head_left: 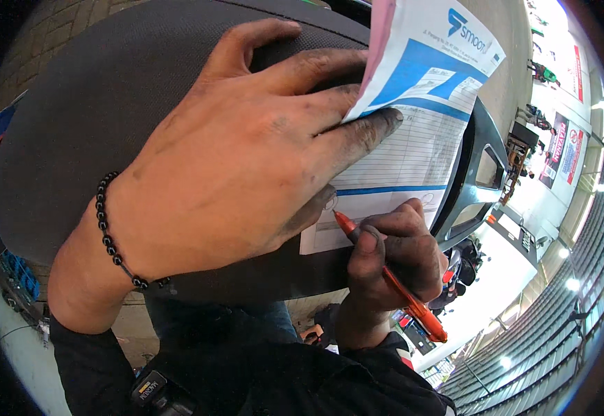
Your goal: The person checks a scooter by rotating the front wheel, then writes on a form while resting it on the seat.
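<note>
A white and blue printed form with ruled lines lies on a dark, textured motorcycle seat, its upper end curling up and a pink sheet showing at its left edge. My left hand, fingers spread, lies flat across the seat and presses on the form's left side; some fingertips are hidden behind the raised paper. In my right hand is a red pen, pinched between thumb and fingers. Its tip touches or hovers just over the lower white strip of the form, by a small pen mark.
To the right of the seat is a dark grab rail. A black bead bracelet circles my left wrist. A black device hangs at my front. Several people and a white counter are in the far right background, under a ribbed roof.
</note>
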`<move>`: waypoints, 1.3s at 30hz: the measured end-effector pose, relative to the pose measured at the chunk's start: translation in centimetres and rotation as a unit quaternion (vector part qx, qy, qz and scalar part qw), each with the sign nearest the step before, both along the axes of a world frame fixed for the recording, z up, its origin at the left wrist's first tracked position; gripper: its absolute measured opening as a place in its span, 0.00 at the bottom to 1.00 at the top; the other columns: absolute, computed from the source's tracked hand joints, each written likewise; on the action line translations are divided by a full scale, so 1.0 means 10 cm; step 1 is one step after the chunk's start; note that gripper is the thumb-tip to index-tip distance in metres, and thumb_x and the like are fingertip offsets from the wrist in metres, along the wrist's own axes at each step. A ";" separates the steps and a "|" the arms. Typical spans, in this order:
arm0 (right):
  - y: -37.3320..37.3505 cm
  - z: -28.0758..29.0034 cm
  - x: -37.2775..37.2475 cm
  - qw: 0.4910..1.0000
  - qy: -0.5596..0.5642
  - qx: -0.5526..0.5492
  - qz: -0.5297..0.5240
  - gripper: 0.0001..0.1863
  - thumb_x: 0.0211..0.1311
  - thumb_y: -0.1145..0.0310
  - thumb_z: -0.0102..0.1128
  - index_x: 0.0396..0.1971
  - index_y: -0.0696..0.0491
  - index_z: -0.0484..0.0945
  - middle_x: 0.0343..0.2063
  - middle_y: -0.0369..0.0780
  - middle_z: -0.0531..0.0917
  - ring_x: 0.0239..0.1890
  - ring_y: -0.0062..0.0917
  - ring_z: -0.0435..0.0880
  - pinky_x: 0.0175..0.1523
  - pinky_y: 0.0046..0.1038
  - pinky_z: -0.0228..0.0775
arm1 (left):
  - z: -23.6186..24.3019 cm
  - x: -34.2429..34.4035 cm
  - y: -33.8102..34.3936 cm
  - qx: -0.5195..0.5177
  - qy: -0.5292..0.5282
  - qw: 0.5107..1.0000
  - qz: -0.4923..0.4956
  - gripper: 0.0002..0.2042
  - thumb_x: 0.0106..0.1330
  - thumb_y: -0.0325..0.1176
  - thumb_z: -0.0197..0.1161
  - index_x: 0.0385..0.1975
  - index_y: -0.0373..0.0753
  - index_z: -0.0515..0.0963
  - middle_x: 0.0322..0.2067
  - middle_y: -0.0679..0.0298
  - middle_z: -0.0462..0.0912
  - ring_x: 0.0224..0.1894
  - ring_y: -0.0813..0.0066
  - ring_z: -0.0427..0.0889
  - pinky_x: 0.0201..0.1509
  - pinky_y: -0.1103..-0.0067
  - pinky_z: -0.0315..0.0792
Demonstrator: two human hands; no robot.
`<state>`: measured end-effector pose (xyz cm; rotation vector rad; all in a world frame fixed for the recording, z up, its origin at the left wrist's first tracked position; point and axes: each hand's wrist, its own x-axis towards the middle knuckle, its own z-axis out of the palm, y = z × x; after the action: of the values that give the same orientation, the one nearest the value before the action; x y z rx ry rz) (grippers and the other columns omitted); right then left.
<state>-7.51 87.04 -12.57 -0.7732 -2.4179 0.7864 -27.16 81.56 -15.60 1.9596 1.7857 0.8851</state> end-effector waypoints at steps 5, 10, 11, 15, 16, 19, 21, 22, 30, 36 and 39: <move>0.01 0.02 0.01 1.000 0.005 -0.010 0.007 0.12 0.46 0.76 0.68 0.20 0.54 0.70 0.17 0.40 0.79 0.17 0.24 0.75 0.24 0.25 0.61 | 0.02 0.00 0.00 -0.004 0.000 1.000 -0.002 0.34 0.46 0.35 0.67 0.59 0.51 0.69 0.53 0.62 0.75 0.60 0.60 0.67 0.67 0.60 0.48; 0.03 -0.03 -0.05 0.998 0.031 0.014 0.057 0.11 0.54 0.72 0.62 0.21 0.55 0.67 0.15 0.43 0.78 0.14 0.20 0.71 0.27 0.24 0.57 | 0.03 0.01 -0.01 -0.008 0.010 1.000 -0.004 0.34 0.45 0.36 0.67 0.60 0.51 0.69 0.53 0.62 0.75 0.60 0.60 0.68 0.67 0.60 0.48; 0.03 -0.02 -0.04 0.998 0.031 0.014 0.057 0.11 0.54 0.72 0.62 0.21 0.55 0.67 0.15 0.43 0.78 0.14 0.20 0.71 0.27 0.24 0.57 | 0.03 0.00 -0.01 -0.007 0.010 1.000 -0.005 0.34 0.45 0.36 0.67 0.60 0.51 0.69 0.53 0.62 0.75 0.60 0.60 0.68 0.67 0.60 0.49; 0.03 -0.01 -0.01 0.999 0.019 0.013 0.048 0.10 0.55 0.72 0.62 0.22 0.55 0.68 0.16 0.43 0.79 0.15 0.21 0.72 0.27 0.25 0.59 | 0.03 -0.01 -0.02 -0.010 -0.033 0.999 -0.009 0.34 0.47 0.36 0.67 0.60 0.51 0.68 0.53 0.63 0.75 0.60 0.61 0.68 0.68 0.59 0.48; 0.02 -0.01 -0.01 0.999 0.016 0.009 0.033 0.10 0.55 0.72 0.62 0.22 0.55 0.69 0.16 0.43 0.79 0.15 0.21 0.72 0.28 0.25 0.59 | 0.03 -0.01 -0.02 -0.013 -0.033 0.999 -0.008 0.34 0.47 0.36 0.67 0.60 0.51 0.68 0.53 0.63 0.75 0.60 0.61 0.68 0.68 0.59 0.48; 0.02 -0.03 -0.03 0.999 0.032 0.016 0.038 0.10 0.54 0.72 0.63 0.22 0.56 0.69 0.17 0.43 0.79 0.15 0.21 0.72 0.28 0.24 0.59 | 0.02 0.01 -0.02 -0.011 -0.001 1.000 -0.005 0.33 0.48 0.36 0.67 0.60 0.51 0.68 0.54 0.63 0.75 0.60 0.61 0.68 0.68 0.59 0.48; 0.02 0.02 -0.03 0.999 0.005 0.001 0.035 0.10 0.48 0.75 0.66 0.23 0.55 0.70 0.19 0.42 0.79 0.18 0.24 0.74 0.28 0.27 0.62 | 0.01 0.01 -0.03 -0.006 -0.009 1.000 -0.004 0.33 0.48 0.37 0.67 0.60 0.51 0.68 0.54 0.63 0.75 0.60 0.62 0.68 0.68 0.59 0.48; 0.02 0.03 -0.04 0.999 -0.022 -0.015 0.032 0.13 0.42 0.78 0.69 0.23 0.54 0.71 0.21 0.41 0.80 0.21 0.27 0.76 0.29 0.29 0.64 | 0.00 0.00 -0.03 -0.005 -0.019 1.000 -0.004 0.33 0.48 0.37 0.66 0.60 0.51 0.69 0.54 0.63 0.75 0.60 0.62 0.68 0.68 0.59 0.48; 0.03 0.04 0.00 0.999 -0.016 0.008 0.032 0.10 0.47 0.78 0.63 0.18 0.56 0.69 0.17 0.42 0.78 0.16 0.24 0.73 0.28 0.27 0.62 | 0.02 0.04 0.01 -0.004 0.010 1.000 0.001 0.33 0.48 0.37 0.67 0.60 0.51 0.69 0.54 0.63 0.75 0.60 0.62 0.68 0.68 0.60 0.48; -0.03 0.03 0.02 1.000 -0.007 0.004 -0.011 0.11 0.45 0.79 0.66 0.17 0.57 0.69 0.17 0.42 0.79 0.18 0.26 0.76 0.28 0.29 0.66 | -0.02 0.07 -0.02 -0.020 -0.034 0.999 0.009 0.34 0.46 0.36 0.68 0.60 0.51 0.69 0.54 0.63 0.75 0.60 0.62 0.68 0.68 0.60 0.48; -0.02 0.03 0.01 1.000 -0.005 0.004 -0.021 0.11 0.47 0.79 0.65 0.17 0.57 0.69 0.18 0.42 0.79 0.18 0.26 0.76 0.28 0.30 0.66 | -0.03 0.05 -0.02 -0.021 -0.033 0.999 0.009 0.35 0.45 0.36 0.69 0.60 0.52 0.69 0.54 0.63 0.75 0.60 0.62 0.68 0.68 0.60 0.48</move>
<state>-7.39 86.85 -12.30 -0.8241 -2.4050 0.7569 -26.68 81.33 -15.86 1.8691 1.7721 0.8995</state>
